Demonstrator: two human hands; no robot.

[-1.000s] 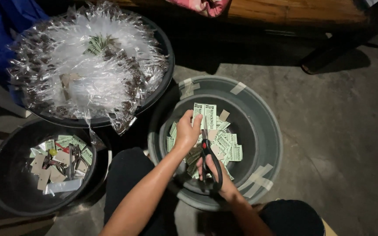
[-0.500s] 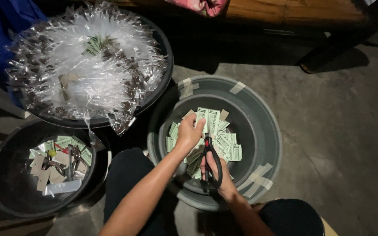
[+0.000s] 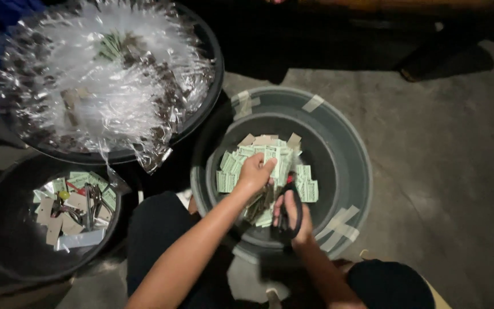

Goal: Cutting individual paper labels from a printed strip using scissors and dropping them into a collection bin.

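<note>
The left hand (image 3: 254,174) reaches down into the grey tub (image 3: 347,171), its fingers (image 3: 269,166) curled shut on a strip of green paper labels (image 3: 275,157) that stands up out of the pile. The right hand (image 3: 293,214) sits just below and to the right of it, fingers threaded through the black loops of the scissors (image 3: 284,212) and closed on them; the blades point up toward the left fingers, but they are dark and partly hidden, so whether they touch the strip cannot be told.

Around both sets of fingers lie more green labels (image 3: 307,186), loose and overlapping on the tub's floor, spread to the left, right and beyond the fingertips. The tub's rim carries several patches of pale tape (image 3: 338,226), one just right of the right hand, others on the far edge.

Beyond the left fingers and to the left sits a large black basin (image 3: 215,68) heaped with clear plastic sleeves (image 3: 98,86), shiny and crumpled. Left of the left forearm, well apart from the fingers, is a second black basin (image 3: 1,252) holding cardboard scraps (image 3: 47,220), a few green labels and a metal tool that is too small to identify. The person's dark-clad knees flank the tub, all of it on a grey concrete floor (image 3: 447,160).
</note>
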